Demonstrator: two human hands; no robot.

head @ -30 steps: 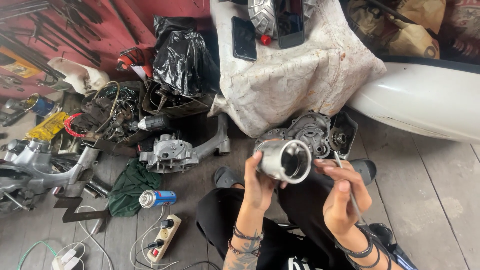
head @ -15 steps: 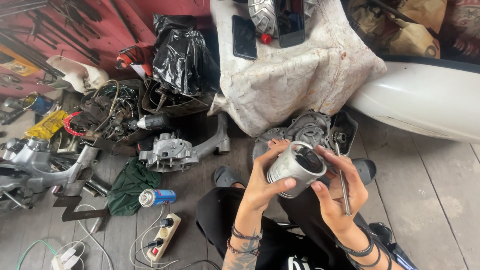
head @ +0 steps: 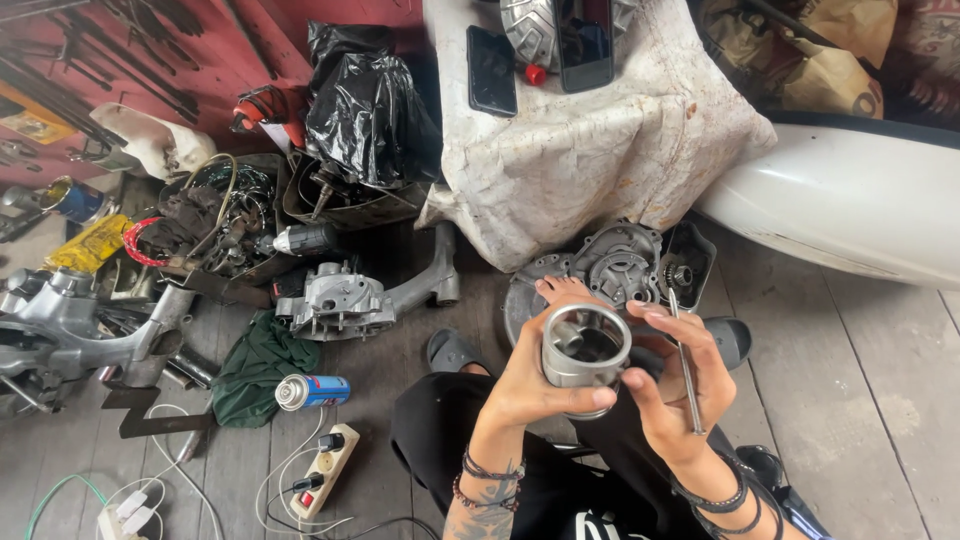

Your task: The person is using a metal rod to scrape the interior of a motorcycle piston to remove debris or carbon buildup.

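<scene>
- Your left hand (head: 530,390) wraps around the metal cylinder (head: 585,347) from below and the left side, fingers curled against its wall and thumb up by the rim
- Your right hand (head: 675,395) presses its thumb and fingertips on the cylinder's right side, while a thin metal rod (head: 684,360) is tucked between its fingers and stands nearly upright
- You hold the cylinder in front of you above your lap, its open end tilted up toward you so the hollow bore shows
- Just beyond the cylinder, on the wooden floor (head: 880,370), lies a grey engine cover (head: 620,262) with a black tray (head: 688,262) just beside it
- Further left on the floor sits an engine casing (head: 345,298), with a green rag (head: 262,365) and a blue spray can (head: 312,391) near it
- A white power strip (head: 325,468) lies close to your left knee
- A dark phone (head: 492,70) rests on the cloth-covered stand (head: 600,150) ahead of you
</scene>
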